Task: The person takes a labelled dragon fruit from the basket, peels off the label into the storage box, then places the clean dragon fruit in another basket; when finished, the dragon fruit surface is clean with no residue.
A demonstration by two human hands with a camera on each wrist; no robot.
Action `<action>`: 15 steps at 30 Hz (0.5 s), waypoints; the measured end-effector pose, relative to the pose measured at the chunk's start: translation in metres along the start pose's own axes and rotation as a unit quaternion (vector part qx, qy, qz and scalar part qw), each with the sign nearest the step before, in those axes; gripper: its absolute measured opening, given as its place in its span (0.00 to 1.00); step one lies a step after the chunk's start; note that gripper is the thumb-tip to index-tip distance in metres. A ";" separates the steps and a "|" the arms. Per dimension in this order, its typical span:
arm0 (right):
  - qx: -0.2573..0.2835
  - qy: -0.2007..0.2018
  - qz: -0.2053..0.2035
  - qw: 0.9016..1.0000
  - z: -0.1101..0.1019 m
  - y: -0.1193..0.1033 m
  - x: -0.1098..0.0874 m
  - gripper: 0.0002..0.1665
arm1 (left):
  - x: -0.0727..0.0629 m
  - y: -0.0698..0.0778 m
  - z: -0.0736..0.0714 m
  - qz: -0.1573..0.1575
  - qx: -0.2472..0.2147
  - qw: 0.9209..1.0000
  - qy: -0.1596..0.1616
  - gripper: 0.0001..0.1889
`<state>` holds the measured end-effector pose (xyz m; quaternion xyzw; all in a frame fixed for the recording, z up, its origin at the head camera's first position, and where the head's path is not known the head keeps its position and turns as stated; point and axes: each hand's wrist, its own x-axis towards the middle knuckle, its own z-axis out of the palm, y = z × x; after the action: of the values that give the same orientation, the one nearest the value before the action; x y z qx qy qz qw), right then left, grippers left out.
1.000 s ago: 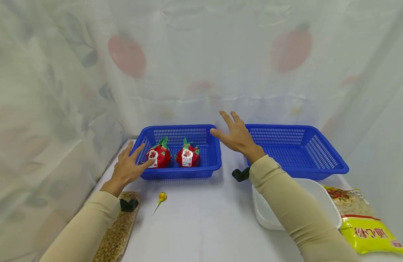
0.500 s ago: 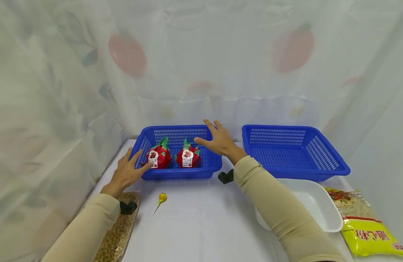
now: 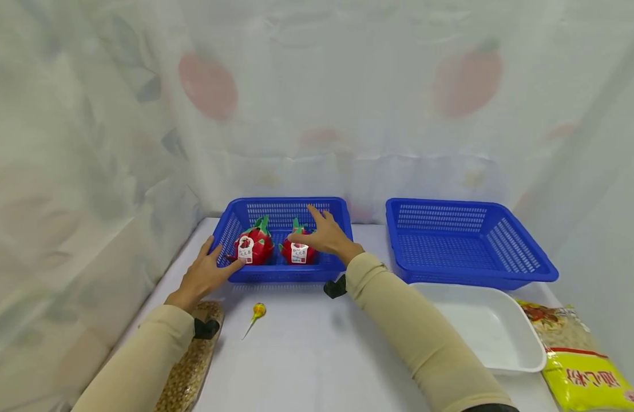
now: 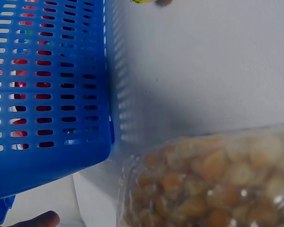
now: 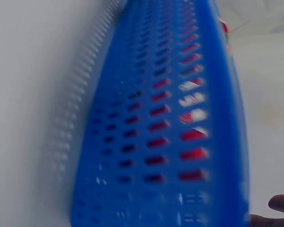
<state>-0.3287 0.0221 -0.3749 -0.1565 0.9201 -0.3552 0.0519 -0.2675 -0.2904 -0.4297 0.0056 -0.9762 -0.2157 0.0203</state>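
Note:
Two red dragon fruits with green tips and white labels lie in the left blue basket (image 3: 286,277). My left hand (image 3: 206,277) is at the basket's left front corner, thumb near the left dragon fruit (image 3: 261,252). Over the right part of the basket is my right hand (image 3: 327,236), fingers spread, its thumb overlapping the right dragon fruit (image 3: 301,255) in the head view. Both hands have their fingers apart with nothing between them. In the left wrist view the basket wall (image 4: 47,94) shows red through its slots, with one fingertip (image 4: 46,219) below it.
A second blue basket (image 3: 471,274) stands at the right. In front of it are a white tub (image 3: 482,320) and a yellow pasta bag (image 3: 585,366). A yellow lollipop (image 3: 258,311) lies at centre left, beside a bag of beige kernels (image 3: 190,366).
My right hand has moved left and down, from the gap between the baskets to over the right dragon fruit. My left hand has barely moved, its thumb still near the left fruit.

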 end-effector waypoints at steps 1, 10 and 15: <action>-0.001 -0.003 0.006 1.000 0.004 -0.001 0.001 0.63 | 0.000 0.000 0.000 -0.001 0.000 1.000 -0.001 0.58; 0.000 -0.006 0.057 0.998 0.034 -0.005 0.016 0.67 | -0.002 0.001 -0.001 -0.006 -0.003 1.000 -0.002 0.59; -0.002 -0.029 0.069 0.997 0.044 0.003 0.020 0.69 | -0.002 0.003 0.000 -0.004 -0.010 1.000 -0.004 0.58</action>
<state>-0.3388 -0.0103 -0.4089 -0.1028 0.9277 -0.3439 0.1027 -0.2654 -0.2873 -0.4283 0.0082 -0.9741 -0.2253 0.0156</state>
